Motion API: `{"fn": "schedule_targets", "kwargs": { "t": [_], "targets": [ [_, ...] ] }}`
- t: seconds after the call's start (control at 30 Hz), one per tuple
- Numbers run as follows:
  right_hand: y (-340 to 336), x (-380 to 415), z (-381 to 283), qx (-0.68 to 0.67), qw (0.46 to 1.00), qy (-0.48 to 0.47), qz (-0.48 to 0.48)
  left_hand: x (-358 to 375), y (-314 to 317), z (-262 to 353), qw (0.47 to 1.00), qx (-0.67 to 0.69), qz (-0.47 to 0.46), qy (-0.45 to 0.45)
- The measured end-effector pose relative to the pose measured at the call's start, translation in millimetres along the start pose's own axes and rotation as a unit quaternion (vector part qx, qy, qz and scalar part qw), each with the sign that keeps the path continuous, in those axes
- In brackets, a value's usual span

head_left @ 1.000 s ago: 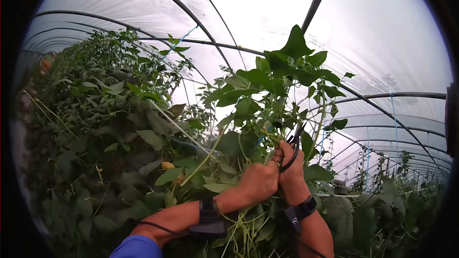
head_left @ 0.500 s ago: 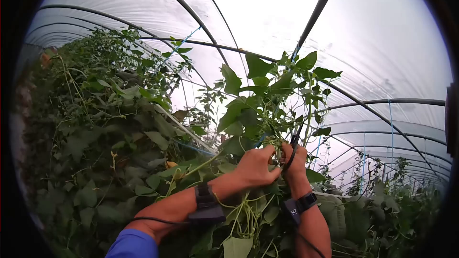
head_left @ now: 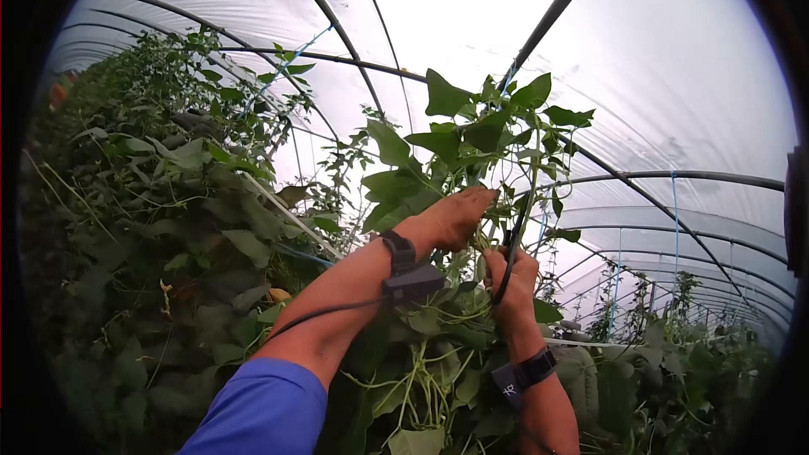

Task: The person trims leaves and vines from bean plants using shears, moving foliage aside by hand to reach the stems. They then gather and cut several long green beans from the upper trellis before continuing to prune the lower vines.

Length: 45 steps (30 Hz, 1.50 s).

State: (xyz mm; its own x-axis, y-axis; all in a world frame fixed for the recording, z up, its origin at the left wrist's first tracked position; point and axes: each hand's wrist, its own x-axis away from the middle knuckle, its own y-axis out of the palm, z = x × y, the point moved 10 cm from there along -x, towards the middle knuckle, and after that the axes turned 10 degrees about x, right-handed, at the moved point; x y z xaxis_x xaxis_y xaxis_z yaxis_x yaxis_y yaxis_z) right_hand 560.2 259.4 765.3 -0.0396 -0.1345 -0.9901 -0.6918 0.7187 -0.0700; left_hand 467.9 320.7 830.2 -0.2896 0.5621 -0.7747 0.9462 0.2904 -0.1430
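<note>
Both hands are among the climbing vines at the middle of the head view. My left hand [head_left: 460,216] reaches up into the leafy cluster [head_left: 455,135], its fingers bent toward the stems and partly hidden by leaves. Lower and to the right, my right hand [head_left: 512,276] is closed around thin green stems, with a black cable [head_left: 507,274] passing over it. What my left hand grips, if anything, is hidden. Pale green stems [head_left: 421,388] hang below the hands.
Dense vines [head_left: 126,227] fill the left side. Dark metal hoops [head_left: 560,8] hold the plastic cover overhead. Blue strings [head_left: 673,219] hang at the right and a pale pole [head_left: 286,215] slants behind my left arm. More plants stand at the lower right.
My left hand has moved up, away from my right hand, into the leaves. My right hand has shifted slightly down and left. The view has shifted a little.
</note>
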Motion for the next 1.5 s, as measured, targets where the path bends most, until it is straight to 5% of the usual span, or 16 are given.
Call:
{"fn": "schedule_targets", "kwargs": {
  "t": [0.2,0.27,0.3,0.63,0.73,0.83,0.87,0.9,0.93,0.97,1.0,1.13,1.23,1.33,1.37,1.5],
  "targets": [
    [10.5,15.1,-32.9,0.150,0.979,-0.138,0.012,-1.2,4.0,-18.6,0.999,-0.023,0.037,-0.031],
    [9.6,15.8,-28.5,0.182,0.972,-0.149,0.013,-6.4,33.3,-21.1,0.987,-0.095,-0.124,-0.025],
    [10.6,16.8,-27.3,0.210,0.965,-0.159,0.012,-7.8,33.2,-20.0,0.986,-0.123,-0.111,-0.010],
    [-2.0,20.1,-9.0,0.227,0.966,-0.117,0.041,-5.6,38.3,-32.7,0.981,-0.105,-0.082,-0.140],
    [-16.5,25.1,21.9,0.122,0.988,-0.067,0.066,0.6,41.7,-39.0,0.978,-0.085,-0.066,-0.179],
    [-56.1,54.9,23.1,-0.016,0.974,-0.057,0.220,7.8,34.2,-46.3,0.990,0.037,0.039,-0.133],
    [-55.3,64.4,40.9,-0.165,0.963,0.026,0.211,11.5,45.7,-61.0,0.989,0.039,0.039,-0.134],
    [-60.1,72.4,55.6,-0.254,0.937,0.063,0.231,18.6,64.3,-92.3,0.886,0.417,0.090,-0.181],
    [-65.7,79.8,71.5,-0.339,0.902,0.098,0.248,23.1,83.0,-106.8,0.641,0.730,0.128,-0.199],
    [-72.6,81.5,88.2,-0.336,0.900,0.111,0.253,17.8,55.1,-89.8,0.851,0.491,0.080,-0.165],
    [-74.4,87.2,100.7,-0.335,0.900,0.112,0.254,16.1,56.1,-98.4,0.859,0.458,0.115,-0.196],
    [-63.1,94.7,123.8,-0.166,0.956,0.154,0.186,37.8,34.5,-89.8,0.731,0.540,0.298,-0.293],
    [-65.5,98.0,136.1,-0.099,0.966,0.153,0.185,55.3,20.6,-74.9,0.561,0.632,0.432,-0.315],
    [-71.5,103.2,144.6,0.005,0.969,0.126,0.212,54.1,-3.9,-52.0,0.529,0.640,0.500,-0.245],
    [-75.9,102.5,134.5,0.096,0.963,0.034,0.249,54.5,-6.7,-43.0,0.511,0.643,0.512,-0.249],
    [-71.9,115.9,142.2,-0.060,0.960,0.135,0.240,91.4,-9.8,-9.0,0.482,0.639,0.542,-0.255]
  ]
}}
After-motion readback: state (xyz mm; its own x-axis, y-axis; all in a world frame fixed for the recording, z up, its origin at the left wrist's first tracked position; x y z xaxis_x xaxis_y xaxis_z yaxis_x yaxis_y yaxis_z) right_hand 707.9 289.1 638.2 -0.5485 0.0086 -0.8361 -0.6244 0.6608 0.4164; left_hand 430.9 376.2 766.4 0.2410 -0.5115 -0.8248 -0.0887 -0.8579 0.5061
